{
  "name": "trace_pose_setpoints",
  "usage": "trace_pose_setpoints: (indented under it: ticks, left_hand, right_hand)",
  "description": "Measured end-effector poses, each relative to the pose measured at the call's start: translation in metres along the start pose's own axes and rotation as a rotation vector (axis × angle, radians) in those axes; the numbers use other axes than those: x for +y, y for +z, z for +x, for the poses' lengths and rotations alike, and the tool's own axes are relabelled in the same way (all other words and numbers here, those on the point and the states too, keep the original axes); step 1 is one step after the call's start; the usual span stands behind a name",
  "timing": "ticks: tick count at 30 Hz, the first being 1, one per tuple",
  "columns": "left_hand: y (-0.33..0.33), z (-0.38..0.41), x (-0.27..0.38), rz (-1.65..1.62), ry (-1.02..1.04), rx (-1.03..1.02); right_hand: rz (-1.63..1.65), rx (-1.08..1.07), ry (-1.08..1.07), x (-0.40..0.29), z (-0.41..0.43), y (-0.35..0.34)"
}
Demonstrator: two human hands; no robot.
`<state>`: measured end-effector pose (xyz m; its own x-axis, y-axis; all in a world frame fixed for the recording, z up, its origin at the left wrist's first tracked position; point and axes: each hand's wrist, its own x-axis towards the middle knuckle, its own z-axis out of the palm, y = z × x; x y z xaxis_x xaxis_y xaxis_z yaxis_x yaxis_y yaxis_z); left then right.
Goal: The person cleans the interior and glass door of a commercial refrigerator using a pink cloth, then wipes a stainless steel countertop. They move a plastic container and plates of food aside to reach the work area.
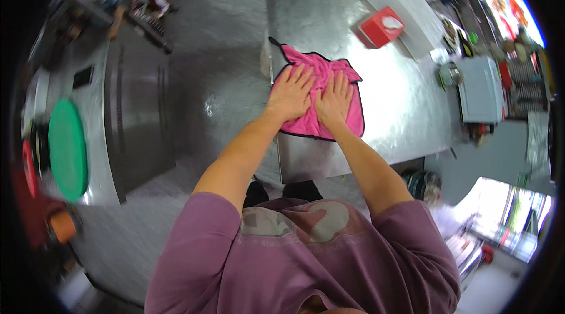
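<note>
A pink cloth with a black edge (326,131) lies bunched on a stainless steel table (397,137), near the table's left edge. My left hand (291,94) presses flat on the cloth's left half, with the fingers a little spread. Just to its right, my right hand (334,100) rests palm down on the same cloth, its fingers also slightly apart. Neither hand grips the cloth. One dark-edged corner of the cloth points away from me at the upper left. The underside of the cloth and both palms are hidden.
A red tissue box (382,27) stands beyond the cloth, beside a white rectangular board or box lid (408,14). A light blue container (480,89) is at the table's right. On a metal counter to the left stands a round green board (67,150).
</note>
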<state>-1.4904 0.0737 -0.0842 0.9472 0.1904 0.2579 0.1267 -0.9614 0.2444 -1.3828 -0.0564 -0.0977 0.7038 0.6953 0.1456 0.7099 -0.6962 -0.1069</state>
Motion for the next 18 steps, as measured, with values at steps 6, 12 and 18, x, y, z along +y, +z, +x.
trace_pose_setpoints:
  ticks: [6, 12, 18]
  left_hand:
    - [0.003, 0.026, -0.048, 0.024, 0.088, -0.019]
    - [0.000, 0.113, -0.123, 0.142, 0.130, -0.024]
    - [-0.006, 0.169, -0.172, 0.240, 0.102, -0.154]
  right_hand:
    - [-0.050, 0.005, 0.236, -0.029, 0.037, -0.001]
    - [-0.009, 0.115, 0.348, -0.025, 0.156, 0.009]
    - [-0.006, 0.211, 0.022, -0.021, 0.230, 0.029]
